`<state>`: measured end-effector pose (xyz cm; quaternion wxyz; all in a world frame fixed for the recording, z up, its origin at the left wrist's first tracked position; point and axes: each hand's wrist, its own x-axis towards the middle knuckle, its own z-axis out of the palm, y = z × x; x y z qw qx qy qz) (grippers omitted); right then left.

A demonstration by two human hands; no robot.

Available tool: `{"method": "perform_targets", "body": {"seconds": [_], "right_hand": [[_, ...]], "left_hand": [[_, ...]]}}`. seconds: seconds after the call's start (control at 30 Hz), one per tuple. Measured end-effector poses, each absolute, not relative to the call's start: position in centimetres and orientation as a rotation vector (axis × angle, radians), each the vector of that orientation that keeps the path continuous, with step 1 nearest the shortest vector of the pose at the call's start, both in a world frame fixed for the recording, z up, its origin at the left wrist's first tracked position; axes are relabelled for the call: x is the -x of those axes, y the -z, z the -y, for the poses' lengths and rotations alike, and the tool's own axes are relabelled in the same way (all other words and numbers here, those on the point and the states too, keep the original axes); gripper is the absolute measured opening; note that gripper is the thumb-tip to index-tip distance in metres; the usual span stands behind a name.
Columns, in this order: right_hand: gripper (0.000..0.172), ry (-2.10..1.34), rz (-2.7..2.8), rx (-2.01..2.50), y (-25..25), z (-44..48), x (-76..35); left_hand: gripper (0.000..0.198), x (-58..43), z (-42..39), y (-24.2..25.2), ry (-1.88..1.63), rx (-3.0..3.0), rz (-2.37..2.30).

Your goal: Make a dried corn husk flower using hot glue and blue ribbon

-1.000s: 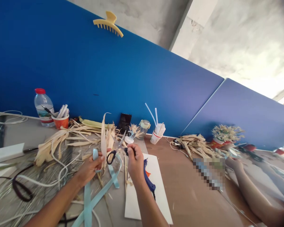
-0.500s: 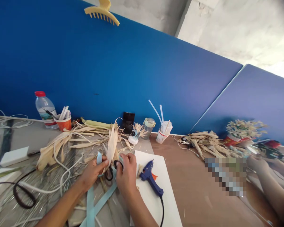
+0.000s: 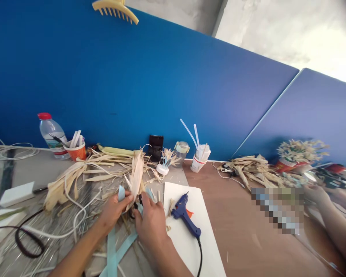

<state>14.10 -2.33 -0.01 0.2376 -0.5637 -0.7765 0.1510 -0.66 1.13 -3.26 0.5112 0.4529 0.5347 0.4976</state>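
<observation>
My left hand (image 3: 118,207) is closed, with thumb and fingers pinched on a light blue ribbon (image 3: 121,193) whose end sticks up above them. Lower down, more ribbon (image 3: 111,250) crosses itself on the table. Just in front of my left fingertips stands a pale dried corn husk (image 3: 137,173). My right hand (image 3: 152,223) is closed round the black handles of a pair of scissors (image 3: 140,199); the blades are hidden. Beside it, a blue hot glue gun (image 3: 187,215) lies on a white sheet (image 3: 202,250).
Dried husks (image 3: 66,181) and a white cable (image 3: 77,215) spread over the left side. At the back stand a bottle (image 3: 52,134), an orange cup (image 3: 77,151), a small husk flower (image 3: 168,157) and a cup with straws (image 3: 198,163). Another person's hand (image 3: 317,194) is at right.
My right fingers have closed in on the black scissor handles and turned toward my left hand. The left hand keeps its pinch on the ribbon. The view has shifted slightly.
</observation>
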Motion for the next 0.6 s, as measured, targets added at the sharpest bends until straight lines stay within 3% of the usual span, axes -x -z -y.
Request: {"method": "perform_targets", "body": {"seconds": [0.2,0.43,0.6], "right_hand": [[0.058,-0.585,1.945,1.58,0.7,1.6,-14.5],[0.031,-1.41,1.015,1.215,-0.4,-1.1,-16.9],[0.047,-1.393,0.875,0.926,-0.3,-0.4,-15.2]], "left_hand": [[0.032,0.3,-0.7,2.3,-1.189,-1.131,-1.271],[0.035,0.0,-0.6,2.1,-1.223,-1.033,-1.265],[0.034,-0.2,-0.5,2.2,-1.089,-1.184,-1.245]]}}
